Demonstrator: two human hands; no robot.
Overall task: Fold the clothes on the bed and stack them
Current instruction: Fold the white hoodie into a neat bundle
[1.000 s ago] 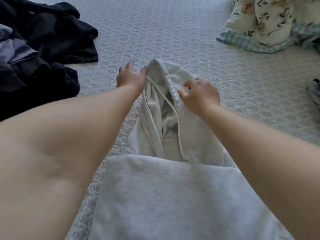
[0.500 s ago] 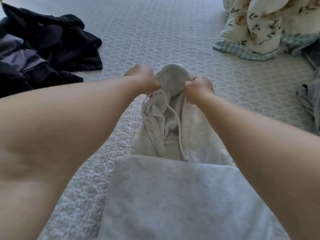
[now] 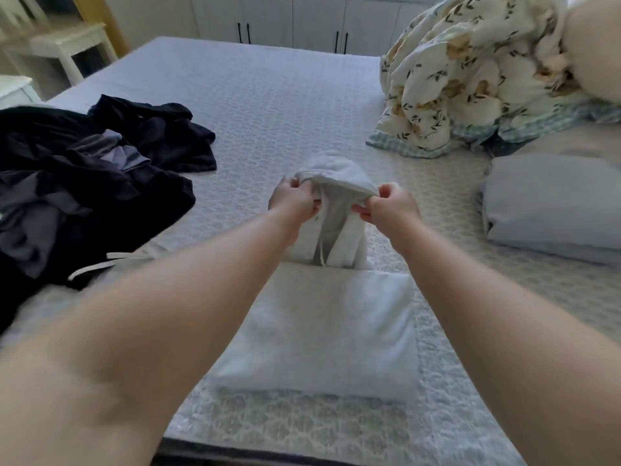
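My left hand (image 3: 295,198) and right hand (image 3: 389,205) pinch the grey hoodie's hood (image 3: 336,179) rim between curled fingers, lifting it clear of the folded body (image 3: 322,324) below, likely to fold it down.

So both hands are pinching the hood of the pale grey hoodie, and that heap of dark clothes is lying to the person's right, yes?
Not quite. The head view shows the dark clothes on the person's left. The rest holds: the left hand and right hand both pinch the hood of the pale grey hoodie.
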